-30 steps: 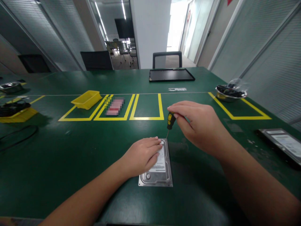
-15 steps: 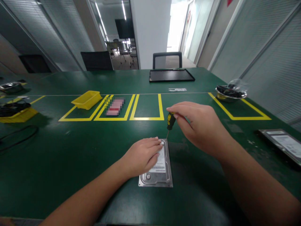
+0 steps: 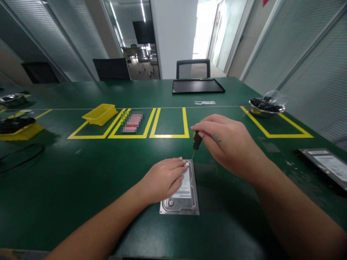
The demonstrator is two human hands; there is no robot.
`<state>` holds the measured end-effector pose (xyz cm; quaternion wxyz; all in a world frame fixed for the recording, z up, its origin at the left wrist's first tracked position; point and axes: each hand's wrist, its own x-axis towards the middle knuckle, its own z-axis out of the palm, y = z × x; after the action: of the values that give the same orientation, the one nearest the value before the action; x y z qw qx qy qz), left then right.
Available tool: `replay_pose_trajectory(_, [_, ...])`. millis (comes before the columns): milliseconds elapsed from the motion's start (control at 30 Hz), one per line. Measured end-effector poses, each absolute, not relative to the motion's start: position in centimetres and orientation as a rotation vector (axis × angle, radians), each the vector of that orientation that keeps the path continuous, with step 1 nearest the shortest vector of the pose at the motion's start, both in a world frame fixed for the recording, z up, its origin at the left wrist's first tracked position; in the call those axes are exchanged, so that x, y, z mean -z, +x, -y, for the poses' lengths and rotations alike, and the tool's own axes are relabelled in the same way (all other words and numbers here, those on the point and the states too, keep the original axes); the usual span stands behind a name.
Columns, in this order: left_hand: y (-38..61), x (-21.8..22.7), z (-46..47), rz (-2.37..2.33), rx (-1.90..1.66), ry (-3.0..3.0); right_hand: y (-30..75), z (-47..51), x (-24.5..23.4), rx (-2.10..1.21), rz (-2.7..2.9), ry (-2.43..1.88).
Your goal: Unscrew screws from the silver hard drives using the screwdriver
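Note:
A silver hard drive (image 3: 180, 206) with a white label lies flat on the green table in front of me. My left hand (image 3: 165, 178) rests on its upper left part, fingers stretched flat across the label and covering some of it. Above the drive's far right corner, my right hand (image 3: 226, 144) grips the handle end of a yellow and black screwdriver (image 3: 197, 141) between thumb and fingers. The screwdriver stands nearly upright, its thin shaft meeting the corner of the drive. Whether a screw sits under the tip is too small to tell.
Another hard drive (image 3: 326, 164) lies at the right. A metal bowl of dark parts (image 3: 267, 108) stands behind it. Farther left are a yellow tray (image 3: 100, 115), a pixelated pinkish item (image 3: 133, 122) and a cable (image 3: 24, 153). A black-framed panel (image 3: 197, 86) lies at the back.
My right hand's fingers have shifted slightly on the screwdriver handle, which has turned a little. The left hand and the hard drive stay where they were.

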<state>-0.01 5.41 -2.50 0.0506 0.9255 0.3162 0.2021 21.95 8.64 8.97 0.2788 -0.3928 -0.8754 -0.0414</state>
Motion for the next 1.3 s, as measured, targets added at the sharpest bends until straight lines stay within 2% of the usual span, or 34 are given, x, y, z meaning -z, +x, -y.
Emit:
replay_pose_trajectory(900, [0.01,2.63,-5.42,-0.964,-0.593,2.794,21.71,-8.22,-9.26,0.134,2.358,-1.135])
replay_pose_trajectory(1300, [-0.01,2.60,-5.42,-0.960,-0.610,2.799,21.81,-8.22,-9.19,0.188,2.353,-1.309])
